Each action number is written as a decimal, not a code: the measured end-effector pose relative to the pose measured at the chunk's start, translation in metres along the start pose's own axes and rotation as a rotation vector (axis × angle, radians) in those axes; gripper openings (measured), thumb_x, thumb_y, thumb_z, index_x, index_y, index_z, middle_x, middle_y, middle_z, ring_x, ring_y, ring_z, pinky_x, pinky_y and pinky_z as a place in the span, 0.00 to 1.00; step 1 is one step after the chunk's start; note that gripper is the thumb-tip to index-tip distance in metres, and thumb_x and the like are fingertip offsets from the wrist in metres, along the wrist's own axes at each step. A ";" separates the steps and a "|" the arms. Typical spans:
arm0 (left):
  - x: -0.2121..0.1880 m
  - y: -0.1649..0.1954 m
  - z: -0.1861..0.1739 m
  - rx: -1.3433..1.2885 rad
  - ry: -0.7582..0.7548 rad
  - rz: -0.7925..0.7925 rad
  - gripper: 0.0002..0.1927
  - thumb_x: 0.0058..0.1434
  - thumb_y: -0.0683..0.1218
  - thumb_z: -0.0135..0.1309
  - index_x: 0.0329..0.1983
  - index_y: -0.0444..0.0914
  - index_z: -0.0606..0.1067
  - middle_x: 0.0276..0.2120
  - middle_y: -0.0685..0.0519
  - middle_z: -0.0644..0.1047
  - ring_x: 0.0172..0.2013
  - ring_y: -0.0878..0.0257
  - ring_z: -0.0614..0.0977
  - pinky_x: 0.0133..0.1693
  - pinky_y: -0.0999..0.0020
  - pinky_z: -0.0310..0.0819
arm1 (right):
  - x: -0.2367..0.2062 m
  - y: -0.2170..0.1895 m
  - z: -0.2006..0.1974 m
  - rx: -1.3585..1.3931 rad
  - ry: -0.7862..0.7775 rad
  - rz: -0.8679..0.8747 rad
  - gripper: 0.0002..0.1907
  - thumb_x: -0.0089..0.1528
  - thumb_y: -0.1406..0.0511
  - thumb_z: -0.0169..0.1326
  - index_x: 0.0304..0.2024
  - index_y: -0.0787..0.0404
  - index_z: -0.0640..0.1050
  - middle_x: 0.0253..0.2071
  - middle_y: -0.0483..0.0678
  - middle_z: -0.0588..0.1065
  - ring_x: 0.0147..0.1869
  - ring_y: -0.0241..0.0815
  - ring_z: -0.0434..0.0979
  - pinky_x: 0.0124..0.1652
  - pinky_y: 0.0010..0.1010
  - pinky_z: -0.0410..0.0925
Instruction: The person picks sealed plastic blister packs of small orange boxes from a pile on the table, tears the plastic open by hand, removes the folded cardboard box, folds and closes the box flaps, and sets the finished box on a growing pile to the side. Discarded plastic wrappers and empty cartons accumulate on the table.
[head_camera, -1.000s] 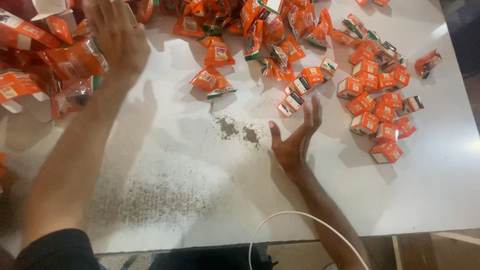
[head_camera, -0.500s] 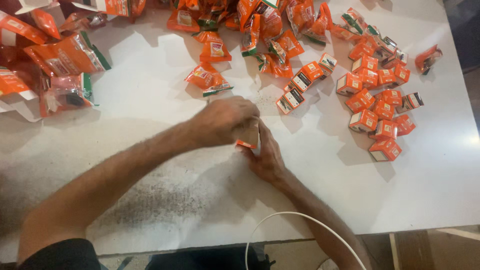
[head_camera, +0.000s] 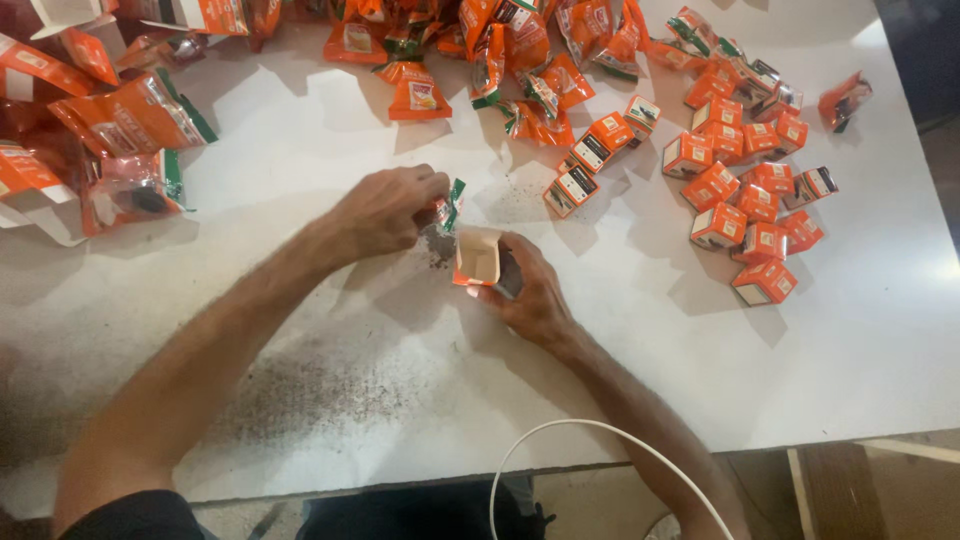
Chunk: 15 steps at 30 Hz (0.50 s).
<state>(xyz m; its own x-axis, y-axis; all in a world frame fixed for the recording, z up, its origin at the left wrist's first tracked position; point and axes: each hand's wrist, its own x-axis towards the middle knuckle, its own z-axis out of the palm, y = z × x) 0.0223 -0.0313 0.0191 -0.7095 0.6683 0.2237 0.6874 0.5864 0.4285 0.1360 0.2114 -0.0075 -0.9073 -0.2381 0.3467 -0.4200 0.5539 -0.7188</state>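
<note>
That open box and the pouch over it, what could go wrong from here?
1. The left hand holds the pouch beside the box, not inside it; its contents could miss, adding to the dark grains already on the table.
2. The right hand holds the box tilted; it could tip.

Left hand (head_camera: 385, 210) hides most of its small packet (head_camera: 450, 208).

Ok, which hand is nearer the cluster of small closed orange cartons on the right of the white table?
Right. The right hand, holding an open orange carton, sits just left of the small closed orange cartons; the left hand, pinching a small foil pouch, is farther left.
</note>
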 end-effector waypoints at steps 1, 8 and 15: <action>-0.009 0.008 0.001 -0.169 0.144 -0.010 0.15 0.60 0.38 0.58 0.50 0.38 0.74 0.43 0.46 0.78 0.41 0.45 0.82 0.42 0.54 0.78 | 0.000 0.001 0.000 0.011 -0.001 0.008 0.33 0.52 0.63 0.71 0.56 0.63 0.71 0.50 0.53 0.76 0.54 0.55 0.79 0.52 0.42 0.72; -0.057 0.069 0.031 -0.224 0.816 0.562 0.13 0.59 0.31 0.59 0.44 0.33 0.70 0.52 0.33 0.75 0.50 0.43 0.83 0.49 0.56 0.83 | 0.001 0.007 0.008 -0.078 0.054 0.066 0.24 0.50 0.64 0.74 0.41 0.63 0.74 0.39 0.54 0.76 0.45 0.57 0.78 0.45 0.43 0.72; -0.051 0.066 0.051 0.104 0.571 0.389 0.24 0.55 0.41 0.63 0.56 0.32 0.76 0.57 0.43 0.75 0.63 0.43 0.74 0.67 0.39 0.65 | 0.003 0.003 0.007 -0.037 0.025 0.002 0.24 0.48 0.70 0.68 0.46 0.62 0.75 0.44 0.54 0.77 0.50 0.59 0.77 0.48 0.44 0.71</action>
<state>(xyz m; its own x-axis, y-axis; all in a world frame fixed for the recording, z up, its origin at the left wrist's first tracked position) 0.1118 -0.0030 -0.0089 -0.3599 0.5098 0.7814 0.8990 0.4134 0.1443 0.1320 0.2068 -0.0125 -0.9073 -0.2171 0.3601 -0.4163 0.5834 -0.6974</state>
